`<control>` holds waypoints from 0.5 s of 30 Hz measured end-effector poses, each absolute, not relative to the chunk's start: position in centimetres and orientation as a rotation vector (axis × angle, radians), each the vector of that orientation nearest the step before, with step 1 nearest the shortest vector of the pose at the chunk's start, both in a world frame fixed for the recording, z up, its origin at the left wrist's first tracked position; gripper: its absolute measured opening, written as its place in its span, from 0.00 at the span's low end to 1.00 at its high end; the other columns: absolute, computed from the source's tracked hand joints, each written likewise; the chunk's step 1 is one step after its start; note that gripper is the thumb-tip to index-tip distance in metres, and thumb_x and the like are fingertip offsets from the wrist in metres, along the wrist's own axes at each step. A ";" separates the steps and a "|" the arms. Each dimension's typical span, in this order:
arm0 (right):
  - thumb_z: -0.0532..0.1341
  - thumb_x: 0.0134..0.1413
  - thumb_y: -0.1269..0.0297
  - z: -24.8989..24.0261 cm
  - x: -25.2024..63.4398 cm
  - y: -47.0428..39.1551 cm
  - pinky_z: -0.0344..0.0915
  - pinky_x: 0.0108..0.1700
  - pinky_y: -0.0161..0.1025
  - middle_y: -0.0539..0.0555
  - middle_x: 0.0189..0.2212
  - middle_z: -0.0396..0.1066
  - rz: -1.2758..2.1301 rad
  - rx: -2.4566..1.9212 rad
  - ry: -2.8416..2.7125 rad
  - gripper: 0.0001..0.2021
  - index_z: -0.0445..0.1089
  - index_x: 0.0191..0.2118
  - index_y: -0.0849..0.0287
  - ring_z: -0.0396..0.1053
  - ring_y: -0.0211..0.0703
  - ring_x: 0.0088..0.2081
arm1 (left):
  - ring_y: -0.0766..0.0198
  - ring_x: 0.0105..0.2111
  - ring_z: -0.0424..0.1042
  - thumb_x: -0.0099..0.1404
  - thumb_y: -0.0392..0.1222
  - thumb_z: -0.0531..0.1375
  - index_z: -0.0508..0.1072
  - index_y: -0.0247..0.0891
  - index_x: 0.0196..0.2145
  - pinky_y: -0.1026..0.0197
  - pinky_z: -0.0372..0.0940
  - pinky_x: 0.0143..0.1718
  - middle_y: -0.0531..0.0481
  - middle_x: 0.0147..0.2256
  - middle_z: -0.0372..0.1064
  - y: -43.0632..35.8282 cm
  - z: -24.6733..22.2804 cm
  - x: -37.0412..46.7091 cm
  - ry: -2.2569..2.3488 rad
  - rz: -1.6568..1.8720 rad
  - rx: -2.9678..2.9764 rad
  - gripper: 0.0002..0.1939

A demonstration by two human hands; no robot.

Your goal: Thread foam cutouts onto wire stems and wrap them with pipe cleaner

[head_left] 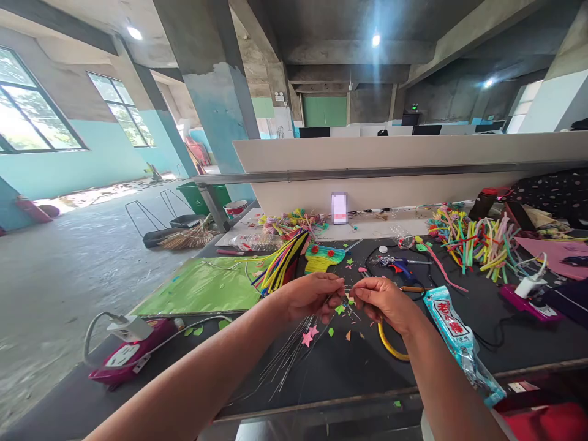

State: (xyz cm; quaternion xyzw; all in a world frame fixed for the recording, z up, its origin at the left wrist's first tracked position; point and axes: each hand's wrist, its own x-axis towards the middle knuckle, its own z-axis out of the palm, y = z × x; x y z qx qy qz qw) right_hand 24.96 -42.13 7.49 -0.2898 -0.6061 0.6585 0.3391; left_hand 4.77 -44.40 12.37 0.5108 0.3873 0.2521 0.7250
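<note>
Both hands meet above the dark table, fingertips almost touching. My left hand is closed in a pinch, with thin wire ends showing at its fingers. My right hand is also pinched, close to the same spot; what it grips is too small to tell. Under my left hand a bundle of thin wires fans out toward the table's front edge. Pink stars and green paper bits lie beside it. A yellow ring is partly hidden by my right forearm.
Pipe cleaners stand behind my left wrist, beside a green sheet. A glue gun, a blue packet and a purple power strip lie to the right. A phone stands at the back.
</note>
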 end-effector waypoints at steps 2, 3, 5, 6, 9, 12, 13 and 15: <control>0.62 0.49 0.55 7.5 24.6 -42.1 0.49 0.14 0.27 0.48 0.22 0.68 1.707 -0.773 -1.559 0.14 0.71 0.34 0.62 0.58 0.28 0.15 | 0.73 0.17 0.56 0.60 0.53 0.57 0.66 0.35 0.32 0.66 0.63 0.19 0.56 0.21 0.54 -44.2 11.8 4.5 0.795 0.575 1.102 0.16; 0.62 0.49 0.55 7.4 24.4 -42.0 0.50 0.14 0.27 0.48 0.21 0.67 1.705 -0.786 -1.551 0.14 0.71 0.33 0.62 0.58 0.28 0.15 | 0.74 0.17 0.55 0.60 0.53 0.57 0.65 0.35 0.31 0.66 0.63 0.19 0.56 0.22 0.54 -44.1 11.5 4.4 0.774 0.580 1.090 0.16; 0.63 0.49 0.54 7.4 24.1 -42.0 0.51 0.14 0.28 0.47 0.21 0.67 1.730 -0.792 -1.523 0.14 0.71 0.35 0.62 0.59 0.29 0.15 | 0.74 0.17 0.55 0.59 0.50 0.59 0.64 0.35 0.31 0.66 0.63 0.19 0.57 0.22 0.53 -43.7 11.0 4.0 0.735 0.584 1.064 0.14; 0.63 0.49 0.54 7.4 23.9 -41.9 0.52 0.14 0.28 0.47 0.20 0.67 1.765 -0.782 -1.494 0.15 0.71 0.36 0.62 0.59 0.29 0.15 | 0.74 0.17 0.56 0.59 0.48 0.60 0.64 0.36 0.30 0.66 0.63 0.18 0.57 0.22 0.53 -43.5 10.8 3.8 0.712 0.589 1.052 0.13; 0.63 0.50 0.54 7.1 23.7 -41.5 0.59 0.17 0.29 0.50 0.24 0.70 1.880 -0.713 -1.356 0.17 0.70 0.42 0.60 0.64 0.31 0.18 | 0.73 0.17 0.57 0.59 0.44 0.60 0.63 0.35 0.29 0.66 0.64 0.18 0.57 0.21 0.53 -42.8 10.2 3.2 0.662 0.620 1.020 0.11; 0.61 0.53 0.54 6.6 23.8 -41.0 0.65 0.22 0.30 0.53 0.28 0.72 1.887 -0.683 -1.231 0.17 0.68 0.45 0.59 0.68 0.33 0.21 | 0.73 0.18 0.56 0.59 0.43 0.60 0.63 0.35 0.29 0.66 0.65 0.18 0.56 0.21 0.53 -42.3 9.5 2.6 0.646 0.668 0.987 0.10; 0.60 0.54 0.54 6.4 23.8 -40.8 0.65 0.23 0.30 0.53 0.29 0.72 1.883 -0.688 -1.213 0.16 0.68 0.44 0.59 0.68 0.33 0.22 | 0.73 0.18 0.57 0.59 0.43 0.60 0.63 0.35 0.29 0.66 0.65 0.19 0.56 0.21 0.54 -42.2 9.2 2.5 0.643 0.684 0.975 0.10; 0.60 0.55 0.55 6.0 23.7 -40.5 0.66 0.23 0.30 0.53 0.28 0.72 1.895 -0.714 -1.209 0.15 0.68 0.42 0.60 0.68 0.33 0.22 | 0.73 0.19 0.57 0.59 0.43 0.60 0.63 0.36 0.29 0.64 0.67 0.21 0.56 0.21 0.54 -42.0 8.7 2.2 0.640 0.703 0.956 0.10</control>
